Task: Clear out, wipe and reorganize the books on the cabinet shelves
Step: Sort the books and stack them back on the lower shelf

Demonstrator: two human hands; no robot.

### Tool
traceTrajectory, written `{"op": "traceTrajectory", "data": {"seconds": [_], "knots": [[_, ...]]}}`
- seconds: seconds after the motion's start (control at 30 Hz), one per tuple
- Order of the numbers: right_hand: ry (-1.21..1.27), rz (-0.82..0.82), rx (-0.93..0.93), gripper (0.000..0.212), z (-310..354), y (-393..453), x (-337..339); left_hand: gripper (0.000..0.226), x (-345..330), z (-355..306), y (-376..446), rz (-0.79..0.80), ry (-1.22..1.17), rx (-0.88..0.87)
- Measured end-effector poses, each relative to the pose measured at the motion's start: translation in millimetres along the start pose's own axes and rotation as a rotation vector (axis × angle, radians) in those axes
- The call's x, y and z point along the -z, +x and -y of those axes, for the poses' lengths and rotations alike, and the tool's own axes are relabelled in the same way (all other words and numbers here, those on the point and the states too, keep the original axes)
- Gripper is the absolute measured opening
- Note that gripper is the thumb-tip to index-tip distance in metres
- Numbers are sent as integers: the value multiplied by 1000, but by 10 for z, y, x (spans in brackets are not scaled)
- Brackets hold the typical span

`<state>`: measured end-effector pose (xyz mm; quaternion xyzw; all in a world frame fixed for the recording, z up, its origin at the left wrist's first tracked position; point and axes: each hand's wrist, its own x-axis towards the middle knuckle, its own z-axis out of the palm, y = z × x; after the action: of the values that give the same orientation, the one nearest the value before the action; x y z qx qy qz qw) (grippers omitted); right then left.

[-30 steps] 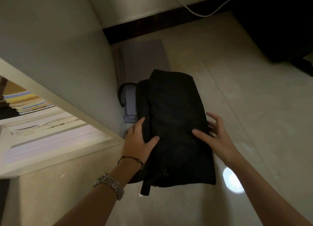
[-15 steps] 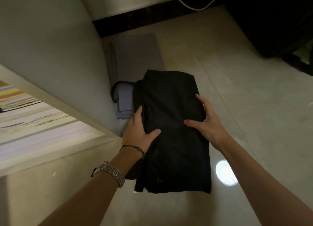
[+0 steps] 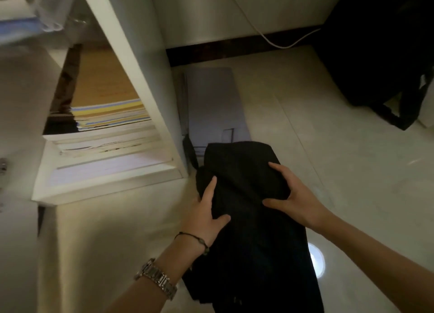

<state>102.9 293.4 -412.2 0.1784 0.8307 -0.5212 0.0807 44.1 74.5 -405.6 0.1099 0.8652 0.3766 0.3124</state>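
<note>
Books (image 3: 105,125) stacked flat in cabinet (image 3: 131,61) shelf, far left. My left hand (image 3: 206,216) grip pinches black folded cloth (image 3: 246,195) at its left edge; right hand (image 3: 293,195) grip clutches its top right. Cloth lies over floor (image 3: 340,160) beside cabinet.

Hands: two, a left hand (image 3: 206,215) and a right hand (image 3: 297,199), both on the cloth
Black folded cloth (image 3: 249,195): one
Cabinet (image 3: 141,82): one
Stack of books (image 3: 110,129): one in the open shelf; single books too blurred to count
Grey flat board (image 3: 213,101): one on the floor
Wristwatch (image 3: 156,278): one
Black cord bracelet (image 3: 195,238): one
White cable (image 3: 277,42): one
</note>
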Motion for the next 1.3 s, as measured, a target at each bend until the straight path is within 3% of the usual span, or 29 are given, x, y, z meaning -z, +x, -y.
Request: {"op": "traceTrajectory", "data": {"seconds": [0.13, 0.43, 0.7, 0.87, 1.1, 1.3], "knots": [[-15, 64, 18, 84, 181, -300, -93, 85, 29, 119, -439, 16, -101, 47], [-13, 112, 102, 79, 671, -596, -623, 80, 574, 311, -1117, -95, -67, 122], [44, 219, 161, 71, 1345, -621, -1070, 77, 1286, 305, -1555, -206, 90, 204], [257, 325, 81, 67, 1750, -658, -1152, 74, 1768, 135, -1787, -238, 246, 186], [233, 424, 156, 74, 2363, -499, -1190, 75, 2216, 137, -1849, -377, 225, 192], [145, 417, 250, 74, 2811, -182, -1310, 73, 2531, 249, -1630, -485, 155, 153]]}}
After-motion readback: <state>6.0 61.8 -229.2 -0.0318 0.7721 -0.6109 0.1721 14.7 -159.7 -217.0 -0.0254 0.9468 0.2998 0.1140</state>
